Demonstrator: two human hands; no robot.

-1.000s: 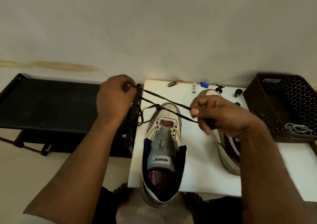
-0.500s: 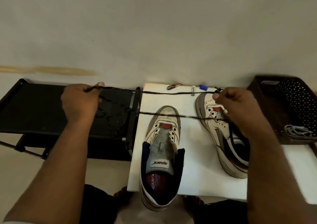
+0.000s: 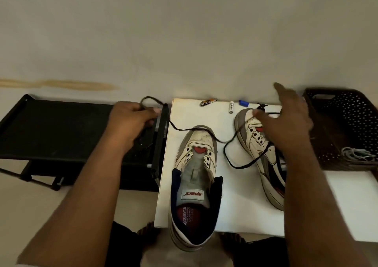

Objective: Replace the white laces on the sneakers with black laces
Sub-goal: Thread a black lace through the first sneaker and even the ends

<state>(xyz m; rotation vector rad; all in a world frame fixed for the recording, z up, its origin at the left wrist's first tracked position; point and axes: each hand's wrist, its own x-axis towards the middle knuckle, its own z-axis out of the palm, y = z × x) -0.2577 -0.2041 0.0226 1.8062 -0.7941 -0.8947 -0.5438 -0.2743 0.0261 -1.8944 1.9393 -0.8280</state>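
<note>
Black lace [image 3: 204,132], slack; one end pinched in the left hand [image 3: 131,121], looping above its knuckles, then trailing across the toe of the near sneaker [image 3: 196,176] between the hands and curling under the right hand [image 3: 290,123]; right hand spread, fingers straight, holding nothing, over the second sneaker [image 3: 257,144]; white board [image 3: 235,185] beneath both; white laces [image 3: 356,154] in a dark basket [image 3: 343,123] beyond the right hand.

We are looking down and forward from a head-worn wide-angle camera, facing a pale wall [image 3: 184,31]. We are sitting close above the white board [image 3: 241,185], with both forearms reaching in from the bottom edge.
</note>
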